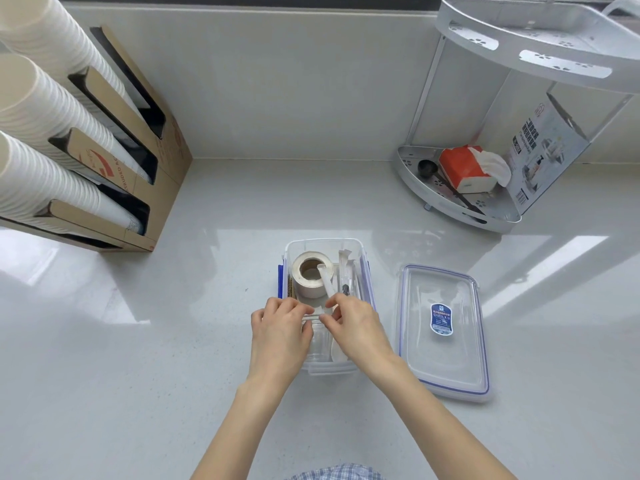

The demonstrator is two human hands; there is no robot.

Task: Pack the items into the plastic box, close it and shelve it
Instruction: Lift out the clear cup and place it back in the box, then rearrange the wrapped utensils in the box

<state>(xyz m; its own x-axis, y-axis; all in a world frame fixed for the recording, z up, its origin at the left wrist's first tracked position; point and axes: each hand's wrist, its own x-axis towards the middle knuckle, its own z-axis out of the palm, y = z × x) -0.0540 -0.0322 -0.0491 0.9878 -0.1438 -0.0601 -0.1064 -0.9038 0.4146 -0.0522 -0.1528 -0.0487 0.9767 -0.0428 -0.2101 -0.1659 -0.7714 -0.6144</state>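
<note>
Plainly, the pale counter [104, 341] lies bare to the left and near side, and the clear plastic box [365, 271] sits open mid-counter. Its one blue-edged lid [445, 332] lies flat just to the right, apart. Inside stand one paper roll [310, 277] and some wrapped sticks. Left hand [280, 332] and right hand [356, 327] pinch something clear over the box's near half; what, I cannot tell.

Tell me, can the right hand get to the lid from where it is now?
Probably yes. The lid lies flat on the counter just right of the box, apart from it, with nothing between it and the right hand.
</note>
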